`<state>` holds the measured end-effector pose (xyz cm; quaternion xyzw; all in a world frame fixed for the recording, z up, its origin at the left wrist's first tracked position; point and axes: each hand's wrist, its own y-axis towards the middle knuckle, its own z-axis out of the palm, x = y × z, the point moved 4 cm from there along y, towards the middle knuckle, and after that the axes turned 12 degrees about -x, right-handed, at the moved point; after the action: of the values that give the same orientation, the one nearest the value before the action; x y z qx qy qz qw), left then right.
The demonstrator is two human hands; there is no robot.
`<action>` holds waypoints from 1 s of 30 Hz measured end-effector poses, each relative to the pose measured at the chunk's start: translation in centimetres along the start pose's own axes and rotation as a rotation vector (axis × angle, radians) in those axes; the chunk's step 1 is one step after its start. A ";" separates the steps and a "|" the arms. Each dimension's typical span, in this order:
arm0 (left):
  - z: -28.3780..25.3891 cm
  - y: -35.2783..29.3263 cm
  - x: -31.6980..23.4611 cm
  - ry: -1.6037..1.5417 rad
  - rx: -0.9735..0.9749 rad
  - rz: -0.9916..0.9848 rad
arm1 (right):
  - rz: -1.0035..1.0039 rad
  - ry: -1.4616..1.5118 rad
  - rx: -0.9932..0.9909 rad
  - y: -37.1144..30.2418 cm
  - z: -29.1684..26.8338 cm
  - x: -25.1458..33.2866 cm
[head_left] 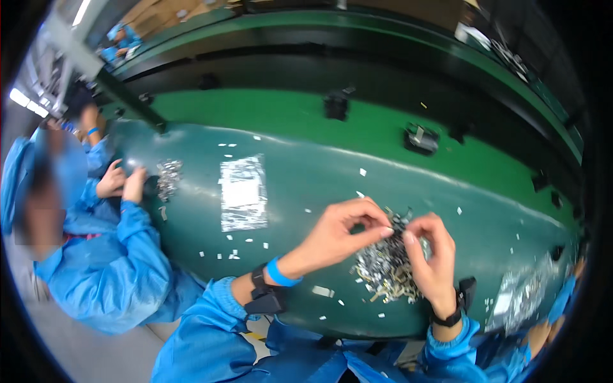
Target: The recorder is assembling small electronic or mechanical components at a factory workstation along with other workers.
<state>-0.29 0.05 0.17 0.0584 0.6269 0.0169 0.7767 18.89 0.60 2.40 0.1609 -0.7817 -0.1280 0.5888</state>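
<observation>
Thumb and forefinger drawn close, a worker's left hand [337, 232] and right hand [440, 263] meet over a pile of small metallic pieces [383, 276] on a green counter [294, 182]; whether either pinches a piece cannot be told. The step looks like fingertip sorting or separating; the next move calls for a light, precise grip. Farther left lies a clear plastic bag [242, 193].

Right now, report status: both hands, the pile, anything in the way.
Left hand and right hand close together at pile of small, mostly silvery parts. Contents of either grip too small to tell. Right hand hides part of pile.
</observation>
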 end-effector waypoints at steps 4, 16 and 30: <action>0.3 -0.1 0.6 -0.052 0.032 0.084 | -0.204 -0.215 -0.015 -0.7 0.7 2.6; 1.3 0.4 1.8 -0.033 0.006 0.073 | -0.157 -0.291 0.070 -0.4 0.3 3.9; 2.3 1.5 3.3 -0.059 -0.051 0.153 | -0.119 -0.244 0.105 -0.9 -0.2 3.5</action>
<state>2.76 1.66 -2.35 0.0866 0.5969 0.0905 0.7925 18.28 -1.64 5.16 0.2207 -0.8422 -0.1404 0.4715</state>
